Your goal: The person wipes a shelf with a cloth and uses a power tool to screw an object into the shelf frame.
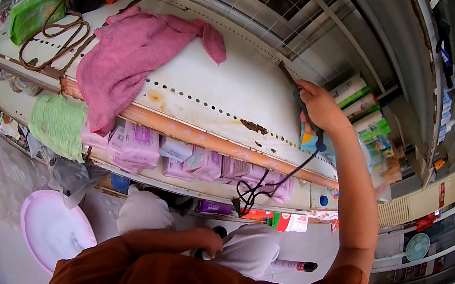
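Head view: right hand [320,106] grip wrapped tight around a dark corded tool [299,103] on the white shelf [230,83]; left hand [207,241] grip curled shut around a small dark object [218,232].

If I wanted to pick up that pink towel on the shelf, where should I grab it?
Probably best to grab the pink towel at the bunched middle lying flat on the white shelf top, coming down from above. The cloth is thick and crumpled there, so fingers can pinch a good fold. Its lower end droops over the front edge, so pulling from that end might drag the rest along.
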The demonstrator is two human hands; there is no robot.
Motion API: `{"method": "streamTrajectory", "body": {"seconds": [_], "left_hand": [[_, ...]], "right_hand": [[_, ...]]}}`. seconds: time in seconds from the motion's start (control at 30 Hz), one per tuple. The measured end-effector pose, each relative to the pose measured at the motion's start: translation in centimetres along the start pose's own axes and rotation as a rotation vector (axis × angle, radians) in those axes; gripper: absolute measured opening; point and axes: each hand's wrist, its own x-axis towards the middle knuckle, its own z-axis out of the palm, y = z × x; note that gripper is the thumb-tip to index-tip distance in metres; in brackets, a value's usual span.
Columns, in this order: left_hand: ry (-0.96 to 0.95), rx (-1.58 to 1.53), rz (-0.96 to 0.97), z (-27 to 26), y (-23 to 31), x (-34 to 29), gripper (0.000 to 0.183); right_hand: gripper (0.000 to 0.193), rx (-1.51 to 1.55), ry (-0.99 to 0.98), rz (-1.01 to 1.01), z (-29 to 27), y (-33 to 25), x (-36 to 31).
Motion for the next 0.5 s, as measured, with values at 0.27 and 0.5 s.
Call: {"method": "streamTrajectory", "body": {"seconds": [0.27, 0.5], "left_hand": [[0.013, 0.016, 0.015, 0.7, 0.0, 0.5, 0.042], [0.001, 0.048, 0.056, 0.0, 0.8, 0.3, 0.041]], "right_hand": [[0.049, 0.104, -0.037, 0.090, 0.1, -1.0, -0.2], [0.044, 0.113, -0.006, 0.062, 2.0, -0.3, 0.4]]}}
